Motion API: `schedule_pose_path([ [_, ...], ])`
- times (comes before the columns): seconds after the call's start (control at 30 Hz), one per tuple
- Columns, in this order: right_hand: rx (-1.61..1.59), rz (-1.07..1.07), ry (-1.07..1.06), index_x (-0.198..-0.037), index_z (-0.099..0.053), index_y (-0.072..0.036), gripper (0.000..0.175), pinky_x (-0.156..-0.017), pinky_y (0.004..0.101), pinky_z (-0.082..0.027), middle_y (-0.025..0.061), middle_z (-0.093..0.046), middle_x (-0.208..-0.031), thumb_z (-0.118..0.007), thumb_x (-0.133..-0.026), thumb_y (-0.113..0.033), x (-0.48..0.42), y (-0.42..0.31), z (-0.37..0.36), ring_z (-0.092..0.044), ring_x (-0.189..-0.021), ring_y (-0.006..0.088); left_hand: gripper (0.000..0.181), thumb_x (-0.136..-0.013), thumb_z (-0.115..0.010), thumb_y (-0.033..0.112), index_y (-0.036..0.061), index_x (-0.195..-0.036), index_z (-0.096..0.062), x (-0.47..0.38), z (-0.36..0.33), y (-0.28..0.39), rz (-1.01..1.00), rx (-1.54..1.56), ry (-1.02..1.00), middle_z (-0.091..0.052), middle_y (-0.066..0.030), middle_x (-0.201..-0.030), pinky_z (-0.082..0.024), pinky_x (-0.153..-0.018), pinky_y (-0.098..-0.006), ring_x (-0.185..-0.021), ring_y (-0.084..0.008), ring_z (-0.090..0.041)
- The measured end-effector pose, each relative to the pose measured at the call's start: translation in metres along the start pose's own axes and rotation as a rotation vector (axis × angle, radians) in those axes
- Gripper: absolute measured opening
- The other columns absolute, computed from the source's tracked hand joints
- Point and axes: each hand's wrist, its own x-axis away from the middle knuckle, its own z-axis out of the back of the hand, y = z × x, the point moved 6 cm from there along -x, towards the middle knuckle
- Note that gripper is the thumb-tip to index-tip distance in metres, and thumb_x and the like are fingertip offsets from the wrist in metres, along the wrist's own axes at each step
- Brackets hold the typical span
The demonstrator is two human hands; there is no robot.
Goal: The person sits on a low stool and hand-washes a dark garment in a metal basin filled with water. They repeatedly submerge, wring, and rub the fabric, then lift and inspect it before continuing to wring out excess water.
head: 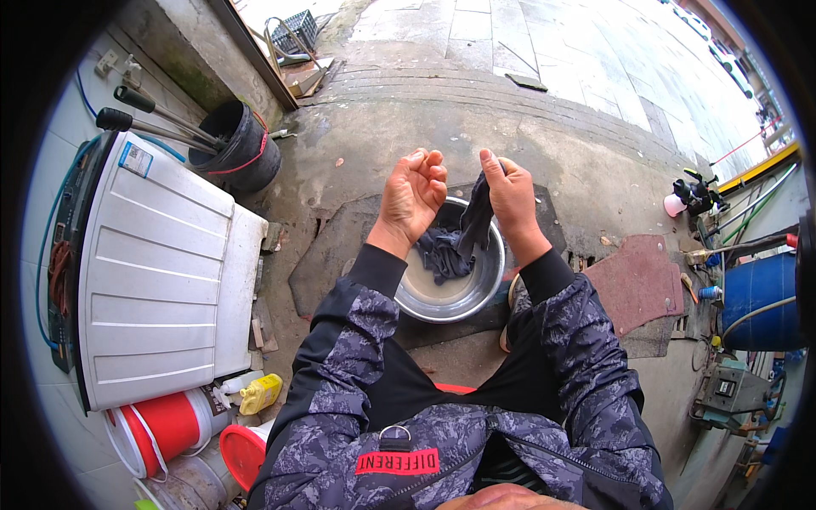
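Note:
A round metal basin (425, 315) stands on the ground between my feet, with cloudy greyish water (431, 288) inside. Dark wet cloth (444, 254) lies bunched in that water. My right hand (512, 196) grips a dark piece of fabric (475, 213), thumb up, above the basin's far right side. This fabric hangs down to the bunched cloth; I cannot tell whether both are one piece. Over the basin's far left rim, my left hand (414, 196) is turned palm up with its fingers loosely curled, and nothing shows in it.
A white washing machine (166, 274) stands at left, beside a black bucket (239, 143) holding long handles. Red-and-white buckets (167, 430) and a yellow bottle (261, 393) sit near left. At right are a reddish mat (637, 280), a blue barrel (758, 293) and a spray bottle (677, 203).

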Motion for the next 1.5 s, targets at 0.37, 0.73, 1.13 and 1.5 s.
schedule_pose_path([
  [0.37,0.034,0.013,-0.003,-0.069,-0.050,-0.010,0.054,-0.053,0.0287,-0.029,-0.0106,-0.043,-0.068,-0.071,-0.108,-0.040,0.001,-0.002,0.000,-0.035,-0.065,0.0028,0.009,-0.102,-0.064,0.018,0.0108,-0.106,-0.062,0.001,-0.001,0.001,0.001,0.054,-0.027,-0.070,-0.0046,-0.113,-0.058,-0.072,-0.0249,-0.095,-0.0143,-0.066],
  [0.73,0.089,0.134,-0.005,-0.071,-0.054,-0.008,0.052,-0.056,0.0268,-0.031,-0.0103,-0.047,-0.070,-0.070,-0.109,-0.040,0.005,-0.013,-0.003,-0.039,-0.067,0.0025,0.037,-0.104,-0.064,0.014,0.0044,-0.139,-0.059,0.001,-0.009,-0.026,-0.062,-0.976,-0.089,-0.067,-0.0069,-0.132,-0.055,-0.101,-0.0317,-0.120,-0.0159,-0.064],
  [1.13,0.280,0.364,0.045,-0.072,-0.054,-0.001,0.052,-0.054,0.0329,-0.036,0.0021,-0.043,-0.063,-0.071,-0.107,-0.035,0.011,-0.042,0.004,-0.039,-0.063,0.0079,0.035,-0.102,-0.070,0.022,0.0014,-0.131,-0.068,0.010,-0.018,-0.042,-0.090,-1.617,-0.211,-0.079,-0.0131,-0.110,-0.057,-0.092,-0.0368,-0.104,-0.0212,-0.075],
  [1.5,0.088,0.180,0.040,-0.087,-0.064,-0.003,0.043,-0.063,0.0263,-0.039,-0.0068,-0.052,-0.076,-0.067,-0.111,-0.038,-0.006,-0.018,0.014,-0.043,-0.074,0.0041,0.028,-0.111,-0.064,0.024,0.0002,-0.123,-0.073,0.007,-0.013,-0.023,-0.465,-1.501,-0.018,-0.070,-0.0060,-0.105,-0.051,-0.091,-0.0305,-0.099,-0.0114,-0.063],
])
